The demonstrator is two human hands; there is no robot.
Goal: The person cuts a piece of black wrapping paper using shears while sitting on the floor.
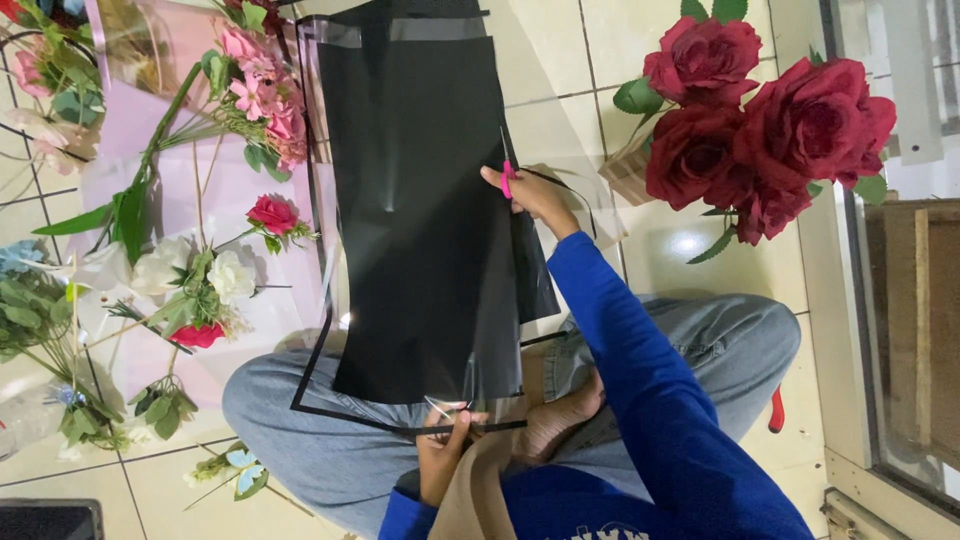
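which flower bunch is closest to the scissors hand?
The dark red rose bunch, right of the right hand. The pink and white flowers lie beyond the black sheet.

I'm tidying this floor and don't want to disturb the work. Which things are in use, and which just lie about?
In use: black wrapping sheet with clear border; pink-handled scissors in right hand; left hand gripping the sheet's edge.

Lying about: red rose bunch; loose pink and white flowers; pink paper.

Count as seen: one black wrapping sheet [420, 200], held between the hands. One pair of pink-handled scissors [507, 172], in the right hand [535, 195]. Five large red roses [760, 130], in one bunch right of that hand. One left hand [445, 450].
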